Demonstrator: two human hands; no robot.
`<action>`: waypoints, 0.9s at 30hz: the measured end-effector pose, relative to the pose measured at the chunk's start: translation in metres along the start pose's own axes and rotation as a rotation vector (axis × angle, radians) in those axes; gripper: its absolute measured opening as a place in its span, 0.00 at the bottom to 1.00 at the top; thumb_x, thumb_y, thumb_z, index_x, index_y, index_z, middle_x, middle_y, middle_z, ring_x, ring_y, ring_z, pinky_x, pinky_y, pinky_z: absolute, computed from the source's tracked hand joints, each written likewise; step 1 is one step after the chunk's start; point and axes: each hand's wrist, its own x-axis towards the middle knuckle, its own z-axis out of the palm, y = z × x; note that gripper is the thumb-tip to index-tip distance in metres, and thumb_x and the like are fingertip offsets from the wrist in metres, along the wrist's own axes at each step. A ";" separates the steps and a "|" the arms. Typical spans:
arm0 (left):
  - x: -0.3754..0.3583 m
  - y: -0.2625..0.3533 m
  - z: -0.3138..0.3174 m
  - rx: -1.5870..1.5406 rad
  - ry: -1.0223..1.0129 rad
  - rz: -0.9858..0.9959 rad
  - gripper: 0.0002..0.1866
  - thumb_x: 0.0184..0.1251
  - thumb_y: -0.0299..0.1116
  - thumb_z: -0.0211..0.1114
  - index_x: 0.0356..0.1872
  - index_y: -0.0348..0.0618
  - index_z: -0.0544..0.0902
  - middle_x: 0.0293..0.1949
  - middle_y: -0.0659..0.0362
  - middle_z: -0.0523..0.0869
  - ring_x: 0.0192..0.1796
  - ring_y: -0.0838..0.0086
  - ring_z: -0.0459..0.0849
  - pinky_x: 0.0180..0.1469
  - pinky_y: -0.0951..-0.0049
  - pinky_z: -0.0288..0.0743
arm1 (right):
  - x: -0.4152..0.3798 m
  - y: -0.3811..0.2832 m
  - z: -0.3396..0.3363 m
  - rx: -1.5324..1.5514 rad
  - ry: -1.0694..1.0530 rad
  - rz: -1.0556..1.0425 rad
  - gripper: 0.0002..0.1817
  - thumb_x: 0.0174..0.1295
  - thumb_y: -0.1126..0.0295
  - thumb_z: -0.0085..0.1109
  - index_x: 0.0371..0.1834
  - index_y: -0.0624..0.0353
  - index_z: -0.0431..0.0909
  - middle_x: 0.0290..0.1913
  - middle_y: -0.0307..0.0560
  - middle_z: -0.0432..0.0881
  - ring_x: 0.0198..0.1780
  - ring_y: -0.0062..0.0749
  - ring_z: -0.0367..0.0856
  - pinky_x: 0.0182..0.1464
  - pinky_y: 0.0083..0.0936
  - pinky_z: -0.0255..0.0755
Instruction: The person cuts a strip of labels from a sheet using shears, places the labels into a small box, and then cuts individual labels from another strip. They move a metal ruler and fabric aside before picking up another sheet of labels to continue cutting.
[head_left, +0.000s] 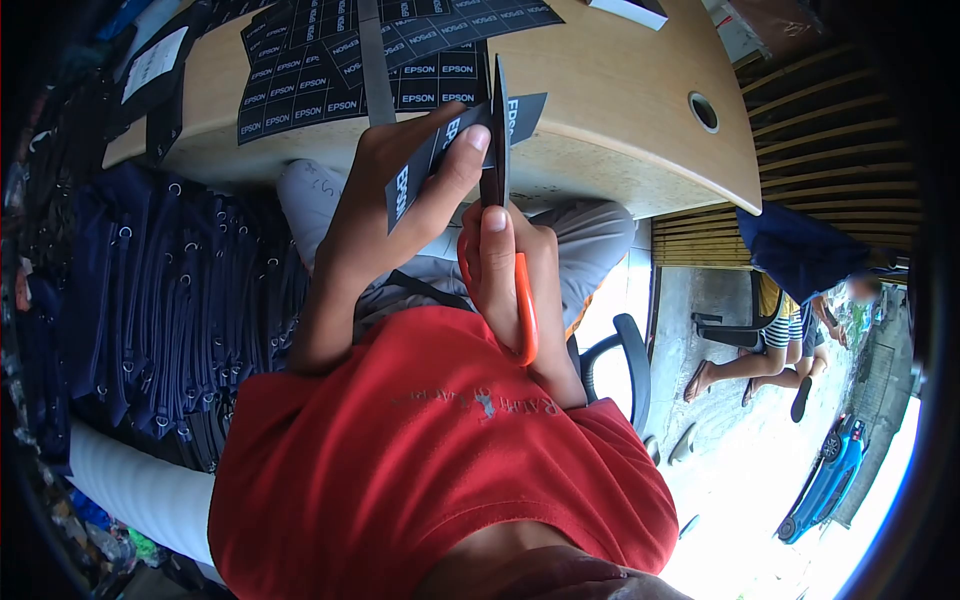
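My left hand pinches a black strip of labels printed EPSON between thumb and fingers, in front of the table edge. My right hand grips orange-handled scissors. Their dark blades point up and meet the strip near its right end, where a small black label piece sticks out. Both hands are held close together above my lap, over my red shirt.
A black sheet of several EPSON labels lies on the curved wooden table, which has a cable hole. A pile of dark blue zippered items fills the left. A chair armrest and a seated person are on the right.
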 end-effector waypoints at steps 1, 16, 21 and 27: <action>0.000 0.000 0.000 0.000 0.001 -0.010 0.14 0.74 0.36 0.56 0.32 0.34 0.78 0.18 0.56 0.78 0.20 0.72 0.78 0.25 0.69 0.68 | 0.000 0.000 0.000 -0.008 0.003 -0.008 0.19 0.77 0.62 0.41 0.33 0.66 0.70 0.15 0.56 0.71 0.15 0.47 0.72 0.23 0.34 0.64; 0.028 -0.029 0.002 0.000 0.014 -0.097 0.19 0.74 0.44 0.58 0.38 0.35 0.83 0.24 0.54 0.84 0.25 0.70 0.81 0.31 0.70 0.72 | 0.035 0.010 0.004 -0.083 0.152 -0.050 0.25 0.77 0.59 0.42 0.24 0.67 0.70 0.15 0.58 0.71 0.16 0.50 0.68 0.25 0.37 0.64; 0.054 -0.049 0.004 0.002 0.081 -0.091 0.20 0.75 0.45 0.56 0.36 0.34 0.82 0.25 0.53 0.85 0.28 0.68 0.83 0.34 0.68 0.73 | 0.064 0.015 0.001 -0.069 0.142 0.014 0.26 0.77 0.58 0.41 0.24 0.68 0.70 0.15 0.59 0.69 0.17 0.49 0.63 0.26 0.39 0.64; 0.084 -0.069 -0.001 0.055 0.112 -0.087 0.23 0.74 0.47 0.56 0.32 0.33 0.81 0.23 0.54 0.82 0.27 0.71 0.78 0.35 0.66 0.71 | 0.104 0.026 -0.001 -0.064 0.122 0.057 0.30 0.77 0.55 0.38 0.24 0.70 0.70 0.15 0.61 0.68 0.18 0.47 0.63 0.29 0.39 0.65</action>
